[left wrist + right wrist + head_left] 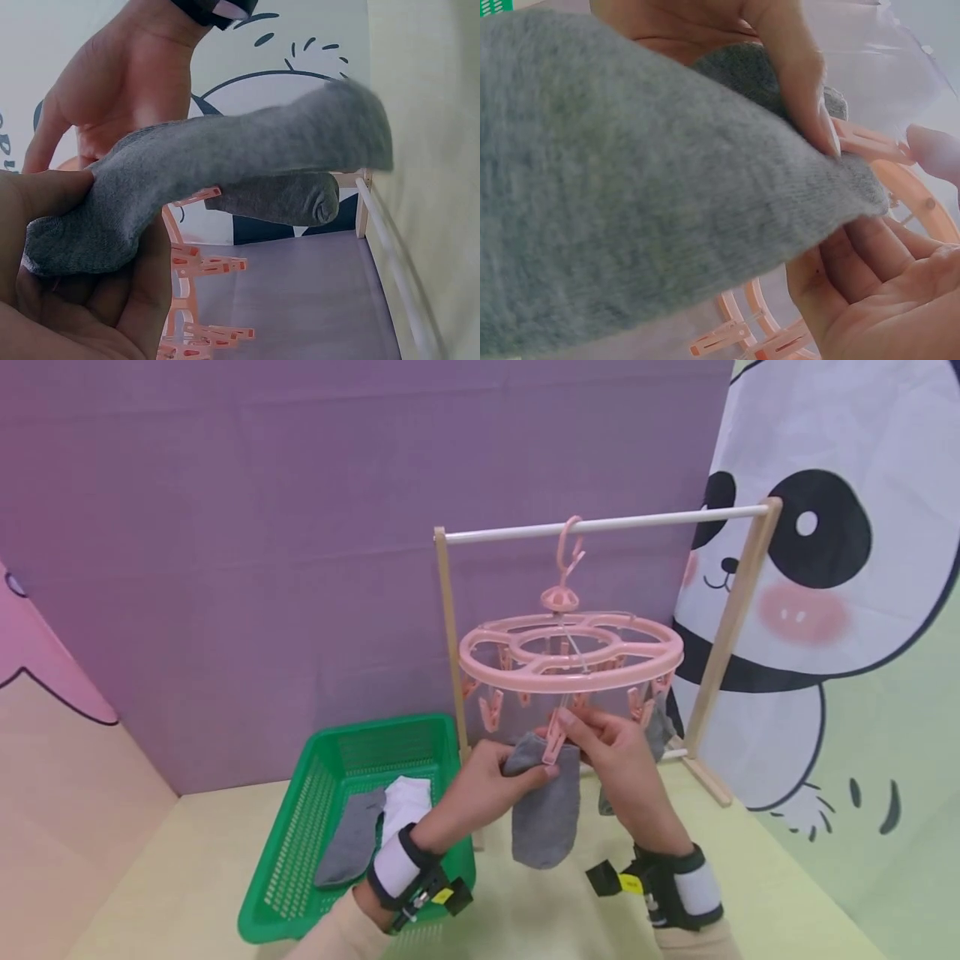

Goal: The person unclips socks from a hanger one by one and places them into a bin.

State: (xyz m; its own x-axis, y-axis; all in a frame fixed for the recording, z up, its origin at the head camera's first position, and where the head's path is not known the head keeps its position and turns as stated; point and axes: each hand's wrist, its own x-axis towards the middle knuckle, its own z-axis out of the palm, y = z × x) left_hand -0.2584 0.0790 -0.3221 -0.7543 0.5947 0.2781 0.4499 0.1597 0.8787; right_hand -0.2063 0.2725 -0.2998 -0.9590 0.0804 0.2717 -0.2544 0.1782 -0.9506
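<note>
A grey sock (pixel 546 814) hangs below the front of a pink round clip hanger (pixel 570 681). My left hand (pixel 480 785) pinches the sock near its upper end, thumb in front and fingers behind, as the left wrist view shows with the sock (pixel 225 154) stretching sideways. My right hand (pixel 626 760) grips a pink clothes peg (pixel 555 739) on the hanger, its thumb on the peg's upper end. The peg (pixel 870 140) lies over the sock's edge in the right wrist view; whether its jaws have closed on the cloth I cannot tell.
A green basket (pixel 273 860) at the left holds a grey sock (pixel 351 839) and a white sock (pixel 408 797). The hanger hooks over the white rail (pixel 637 521) of a wooden stand (pixel 731 610). Another grey sock (pixel 660 731) hangs at the hanger's right side. Several other pegs (pixel 491 710) dangle round the ring.
</note>
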